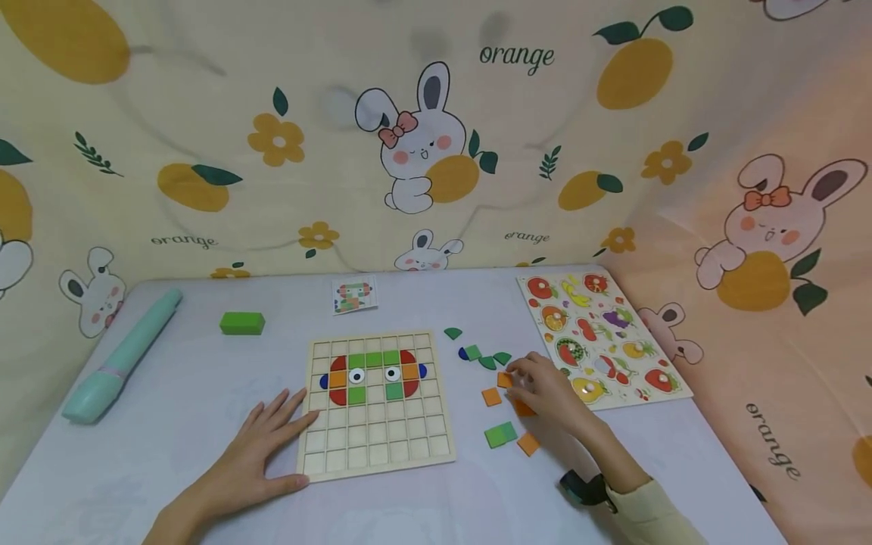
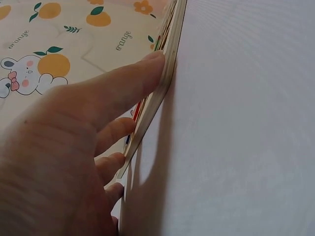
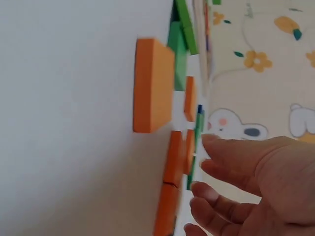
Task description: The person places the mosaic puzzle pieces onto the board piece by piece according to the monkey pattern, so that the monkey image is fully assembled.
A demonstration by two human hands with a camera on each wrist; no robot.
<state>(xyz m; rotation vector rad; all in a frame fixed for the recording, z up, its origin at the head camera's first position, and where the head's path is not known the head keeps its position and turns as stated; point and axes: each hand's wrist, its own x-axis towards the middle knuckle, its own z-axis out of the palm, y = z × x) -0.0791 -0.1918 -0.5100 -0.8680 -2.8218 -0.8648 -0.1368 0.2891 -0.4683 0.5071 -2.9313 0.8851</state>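
Observation:
A wooden grid board (image 1: 377,456) lies on the table, its upper cells filled with red, green, orange and blue pieces and two eye tiles (image 1: 356,375). Against its left edge rests my left hand (image 1: 248,462), fingers spread and thumb at the near corner. My right hand (image 1: 553,397) hovers over several orange square tiles (image 1: 491,397), partly covering some. In the right wrist view its fingers (image 3: 229,152) are loosely bent with nothing between them, close to the orange tiles (image 3: 173,157). Two green squares (image 1: 500,434) and an orange tile (image 1: 527,444) lie nearer me.
Green quarter pieces (image 1: 453,333) and a blue piece lie right of the board. Beyond it is a small pattern card (image 1: 354,294). A green block (image 1: 242,323) and a mint-coloured long object (image 1: 123,359) are at left. A fruit puzzle board (image 1: 671,390) lies at right.

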